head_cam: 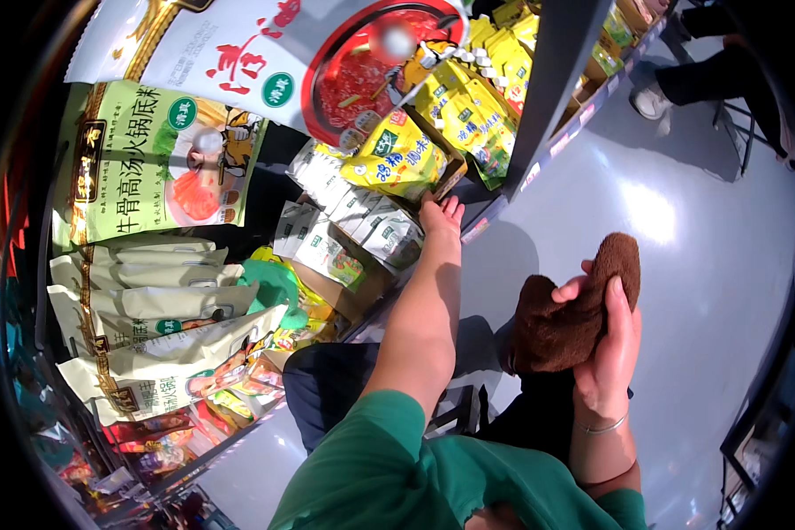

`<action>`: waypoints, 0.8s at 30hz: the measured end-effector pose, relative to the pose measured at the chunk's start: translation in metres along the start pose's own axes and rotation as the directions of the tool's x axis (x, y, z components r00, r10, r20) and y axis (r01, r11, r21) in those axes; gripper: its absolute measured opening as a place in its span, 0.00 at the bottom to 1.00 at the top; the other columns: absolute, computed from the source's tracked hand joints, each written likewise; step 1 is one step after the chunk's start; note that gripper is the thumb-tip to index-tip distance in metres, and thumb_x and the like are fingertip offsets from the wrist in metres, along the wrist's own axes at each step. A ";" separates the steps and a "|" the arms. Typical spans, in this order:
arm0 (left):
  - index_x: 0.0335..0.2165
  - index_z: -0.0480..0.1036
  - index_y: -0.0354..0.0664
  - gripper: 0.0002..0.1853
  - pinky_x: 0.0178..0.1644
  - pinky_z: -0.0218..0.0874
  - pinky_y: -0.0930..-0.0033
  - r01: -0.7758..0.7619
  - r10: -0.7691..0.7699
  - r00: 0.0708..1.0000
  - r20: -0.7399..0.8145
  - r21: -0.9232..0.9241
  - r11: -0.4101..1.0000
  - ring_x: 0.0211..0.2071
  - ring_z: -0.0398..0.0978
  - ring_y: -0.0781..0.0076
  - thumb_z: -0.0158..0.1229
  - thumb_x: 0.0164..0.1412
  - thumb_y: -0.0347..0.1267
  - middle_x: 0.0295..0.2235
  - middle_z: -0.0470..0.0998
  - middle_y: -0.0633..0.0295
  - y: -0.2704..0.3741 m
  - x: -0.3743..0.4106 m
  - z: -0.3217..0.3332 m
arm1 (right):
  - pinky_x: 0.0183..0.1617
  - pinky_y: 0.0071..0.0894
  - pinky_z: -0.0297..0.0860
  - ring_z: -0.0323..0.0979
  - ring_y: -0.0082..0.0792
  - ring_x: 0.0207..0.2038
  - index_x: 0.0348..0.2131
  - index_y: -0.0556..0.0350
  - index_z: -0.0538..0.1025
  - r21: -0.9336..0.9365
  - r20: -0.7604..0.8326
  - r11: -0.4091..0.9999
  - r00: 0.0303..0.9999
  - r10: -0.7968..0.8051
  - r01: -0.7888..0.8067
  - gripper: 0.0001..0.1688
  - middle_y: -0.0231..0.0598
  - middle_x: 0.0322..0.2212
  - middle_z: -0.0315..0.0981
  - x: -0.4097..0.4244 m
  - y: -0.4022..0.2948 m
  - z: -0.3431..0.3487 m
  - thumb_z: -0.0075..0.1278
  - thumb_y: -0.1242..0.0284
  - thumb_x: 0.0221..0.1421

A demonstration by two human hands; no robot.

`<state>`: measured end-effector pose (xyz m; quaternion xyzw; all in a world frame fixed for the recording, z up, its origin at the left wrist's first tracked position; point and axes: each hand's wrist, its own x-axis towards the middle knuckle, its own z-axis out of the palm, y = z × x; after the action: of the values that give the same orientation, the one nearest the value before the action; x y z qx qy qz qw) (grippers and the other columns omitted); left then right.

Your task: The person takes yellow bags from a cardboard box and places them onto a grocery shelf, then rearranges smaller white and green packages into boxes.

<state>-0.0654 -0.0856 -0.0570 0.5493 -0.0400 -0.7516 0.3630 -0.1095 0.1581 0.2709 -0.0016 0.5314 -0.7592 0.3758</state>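
In my right hand [613, 344] is a bunched brown plush cloth [563, 331], held over the floor at the right. My left hand [441, 215] reaches to the shelf's front edge, fingers apart and palm partly upturned. Its thumb side is against the lower corner of a cardboard display box [452, 173] holding a yellow seasoning packet [397, 156]; how firmly it touches is hidden. Just left of that hand, white sachets [387, 232] stand in rows in a box. Further left, a green cloth [275, 291] lies against pale hotpot-base bags [172, 324].
Large hanging bags, one white [238, 59] and one green [165, 159], overhang the shelf. More yellow packets [470, 119] stand beside a dark upright post [553, 86]. A person's leg and shoe [652, 103] are at the upper right, on the grey floor [695, 278].
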 end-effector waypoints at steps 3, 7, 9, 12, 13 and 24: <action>0.36 0.64 0.39 0.20 0.46 0.58 0.52 0.072 -0.072 0.995 -0.066 -0.005 0.997 0.37 0.67 0.59 0.52 0.47 0.40 0.30 0.62 0.59 -0.003 0.021 0.006 | 0.40 0.29 0.65 0.68 0.31 0.31 0.41 0.68 0.62 0.071 0.038 0.997 0.999 -0.004 0.002 0.21 0.43 0.26 0.70 -0.001 0.002 -0.004 0.35 0.65 0.58; 0.28 0.66 0.39 0.09 0.33 0.63 0.55 0.091 -0.100 0.983 -0.156 -0.066 0.994 0.25 0.69 0.66 0.50 0.45 0.32 0.22 0.63 0.60 -0.006 0.058 0.007 | 0.40 0.29 0.65 0.68 0.31 0.32 0.41 0.68 0.62 0.085 0.058 0.996 0.998 0.019 -0.024 0.20 0.43 0.27 0.70 0.001 0.004 -0.001 0.36 0.65 0.58; 0.28 0.66 0.37 0.08 0.29 0.65 0.60 0.022 -0.061 0.975 -0.214 -0.177 0.984 0.23 0.69 0.67 0.49 0.45 0.28 0.23 0.65 0.60 0.002 0.074 0.004 | 0.40 0.29 0.65 0.68 0.30 0.32 0.41 0.68 0.62 0.081 0.091 0.996 0.995 0.032 -0.039 0.20 0.43 0.27 0.71 0.001 0.004 0.003 0.37 0.65 0.58; 0.29 0.66 0.34 0.08 0.25 0.66 0.68 -0.093 0.012 0.954 -0.301 -0.259 0.961 0.22 0.69 0.67 0.46 0.45 0.21 0.25 0.68 0.57 -0.003 0.053 0.022 | 0.40 0.28 0.65 0.68 0.29 0.32 0.41 0.68 0.63 0.060 0.084 0.998 0.996 0.023 -0.028 0.20 0.42 0.27 0.71 0.005 0.006 0.004 0.37 0.65 0.58; 0.30 0.66 0.34 0.09 0.24 0.67 0.69 -0.075 -0.003 0.953 -0.304 -0.248 0.966 0.22 0.69 0.66 0.46 0.45 0.21 0.26 0.69 0.56 -0.011 0.028 0.037 | 0.40 0.28 0.65 0.68 0.29 0.32 0.41 0.68 0.63 0.051 0.049 0.999 0.999 0.008 -0.011 0.20 0.42 0.26 0.71 0.006 0.006 0.001 0.37 0.65 0.58; 0.25 0.64 0.30 0.06 0.34 0.68 0.66 -0.041 0.000 0.994 -0.111 -0.365 0.930 0.22 0.67 0.67 0.42 0.45 0.19 0.25 0.67 0.56 -0.028 -0.018 0.011 | 0.37 0.26 0.65 0.67 0.29 0.30 0.39 0.66 0.65 0.005 0.046 1.000 0.998 0.029 -0.030 0.19 0.40 0.24 0.69 -0.002 0.004 0.021 0.37 0.65 0.58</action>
<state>-0.0864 -0.0580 -0.0519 0.5117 0.1152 -0.7109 0.4686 -0.0977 0.1418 0.2776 -0.0103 0.5204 -0.7548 0.3991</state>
